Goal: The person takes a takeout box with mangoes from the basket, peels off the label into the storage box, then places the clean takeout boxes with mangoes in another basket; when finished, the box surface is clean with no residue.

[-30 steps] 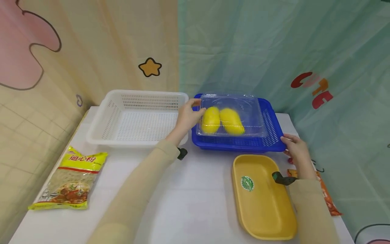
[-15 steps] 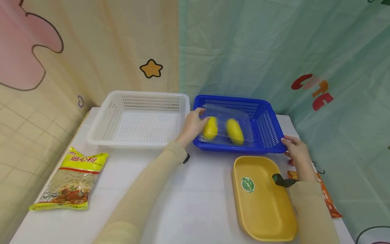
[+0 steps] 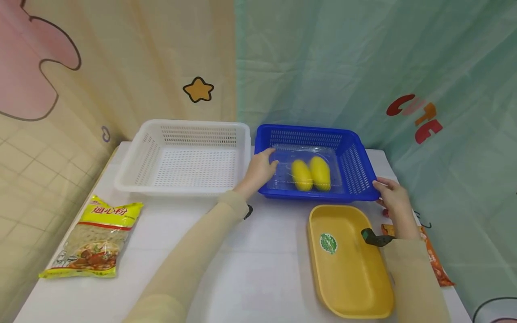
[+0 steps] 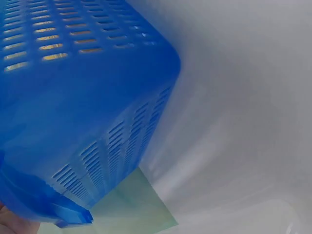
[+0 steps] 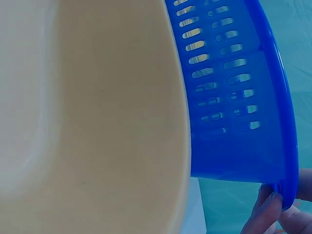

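Inside the blue basket lies a clear plastic box holding two elongated yellow fruits, which look like mangoes. My left hand reaches over the basket's left rim, thumb and fingers parted beside the box's left end. Whether a fingertip touches the box is too small to tell. In the left wrist view only a bit of that hand shows beyond the rim. My right hand pinches the basket's front right corner; in the right wrist view its fingers lie on both sides of the rim.
A white basket stands left of the blue one. In front is a yellow tray with a green sticker. A yellow noodle bag lies at left, an orange packet at right, partly behind the right sleeve. A curtain hangs behind.
The clear box has gone down from above the rim into the blue basket, and the fruits have slid together inside it. My left hand followed it down and its fingers parted; the right hand stayed.
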